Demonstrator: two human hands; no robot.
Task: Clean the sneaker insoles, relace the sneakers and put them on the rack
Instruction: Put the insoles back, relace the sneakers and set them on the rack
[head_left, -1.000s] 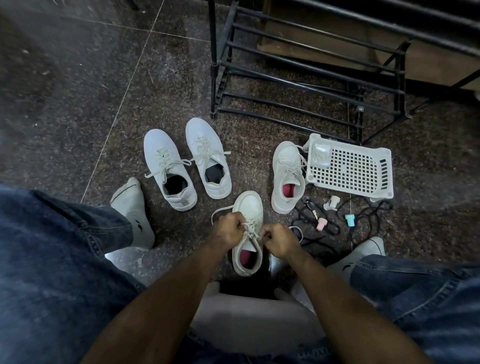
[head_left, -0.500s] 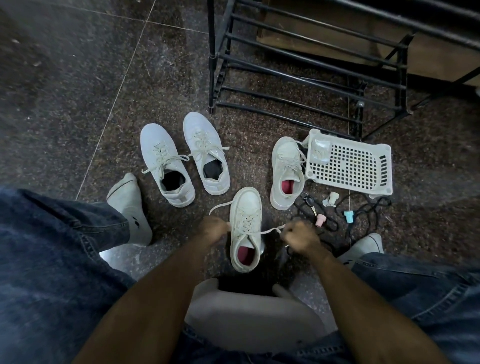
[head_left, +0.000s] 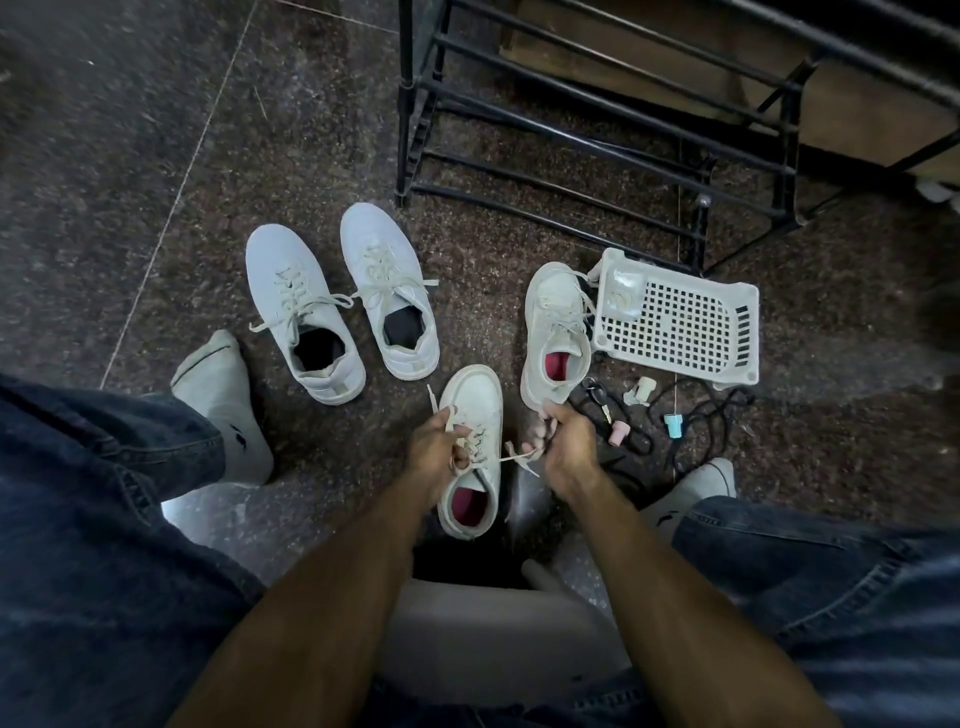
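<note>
**Four pale sneakers on the floor, rack behind**

The nearest sneaker (head_left: 475, 410), off-white with a red insole, stands upright, toe pointing away, its lace ends (head_left: 511, 460) drawn out to either side. Its mate (head_left: 557, 332) sits just beyond to the right, laced. Two whiter sneakers (head_left: 343, 301) with dark insoles stand side by side at left. The black rack (head_left: 597, 130) stands behind them.

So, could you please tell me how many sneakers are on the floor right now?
4. Two pale sneakers with dark insoles lie side by side on the left, one with a pink insole lies beside the white plastic basket, and one lies between both hands. None looks hidden.
</note>
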